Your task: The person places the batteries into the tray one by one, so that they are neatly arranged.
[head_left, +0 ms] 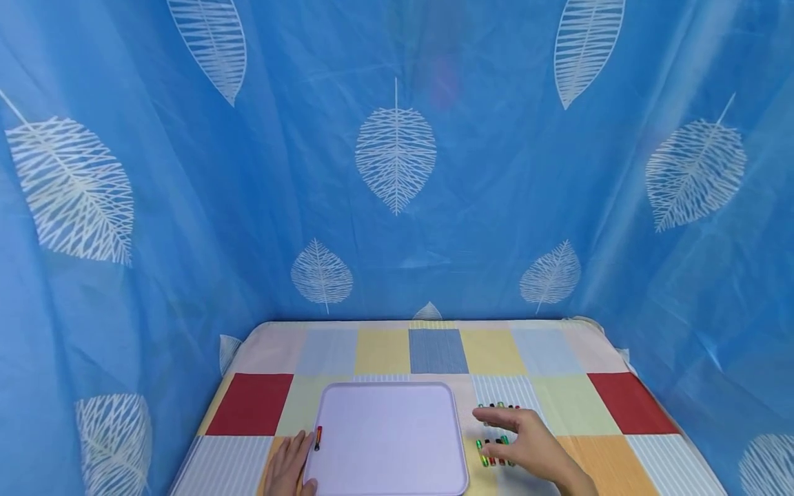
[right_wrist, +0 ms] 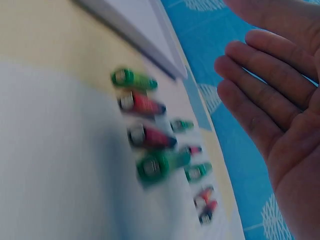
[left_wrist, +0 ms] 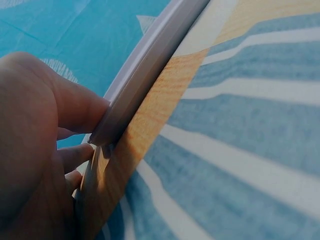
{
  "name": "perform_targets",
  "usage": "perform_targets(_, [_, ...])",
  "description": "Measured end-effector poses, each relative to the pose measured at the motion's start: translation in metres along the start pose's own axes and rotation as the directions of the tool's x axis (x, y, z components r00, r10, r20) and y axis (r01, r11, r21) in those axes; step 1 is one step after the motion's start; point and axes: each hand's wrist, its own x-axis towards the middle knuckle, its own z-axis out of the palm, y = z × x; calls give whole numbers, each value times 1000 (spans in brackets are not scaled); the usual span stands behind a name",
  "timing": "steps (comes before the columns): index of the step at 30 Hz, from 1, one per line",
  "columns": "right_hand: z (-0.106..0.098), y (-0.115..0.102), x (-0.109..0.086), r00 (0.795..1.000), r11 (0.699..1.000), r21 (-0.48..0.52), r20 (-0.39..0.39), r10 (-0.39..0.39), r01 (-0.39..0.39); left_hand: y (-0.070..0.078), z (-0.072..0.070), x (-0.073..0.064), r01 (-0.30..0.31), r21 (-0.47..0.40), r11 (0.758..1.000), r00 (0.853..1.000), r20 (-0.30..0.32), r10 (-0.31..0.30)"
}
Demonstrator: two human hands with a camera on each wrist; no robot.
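A pale lilac rectangular tray [head_left: 391, 441] lies on the table. My left hand [head_left: 289, 463] rests at its left edge, with thumb and fingertips touching the rim [left_wrist: 145, 65] in the left wrist view. Inside the tray, by that edge, is one red-and-black battery [head_left: 318, 438]. My right hand [head_left: 527, 444] hovers right of the tray, fingers extended and thumb apart, holding nothing. Beneath it, green batteries [right_wrist: 162, 165] and red-and-black batteries [right_wrist: 142, 103] stand out in two rows in the right wrist view. In the head view this hand partly hides both rows.
A patchwork cloth [head_left: 384, 348] in coloured squares covers the table. Blue curtains [head_left: 471, 207] with white leaf prints surround the table at the back and both sides.
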Motion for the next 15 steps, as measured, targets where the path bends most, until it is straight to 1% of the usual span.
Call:
perform_targets(3, [-9, 4, -5, 1000, 1000, -26, -3, 15, -15, 3, 0, 1, -39, 26, 999, 998, -40, 40])
perform_targets(4, [-12, 6, -6, 1000, 999, -37, -6, 21, -21, 3, 0, 1, -61, 40, 997, 996, -55, 64])
perform_targets(6, [-17, 8, -9, 999, 998, -49, -6, 37, -38, 6, 0, 2, -75, 51, 996, 994, -75, 79])
perform_targets(9, [-22, 10, -14, 996, 994, -59, -6, 94, -94, 9, 0, 2, -70, 65, 995, 994, -83, 76])
perform_targets(10, [-23, 12, -16, 994, 992, -59, -7, 112, -112, 10, 0, 1, -69, 62, 996, 994, -84, 74])
perform_targets(12, [-25, 14, -20, 989, 988, -46, -8, 150, -150, 14, -1, -1, -27, 44, 999, 998, -59, 29])
perform_targets(15, [-25, 19, -27, 984, 984, -28, -6, 176, -176, 19, -3, -4, 17, 34, 999, 1000, -23, -17])
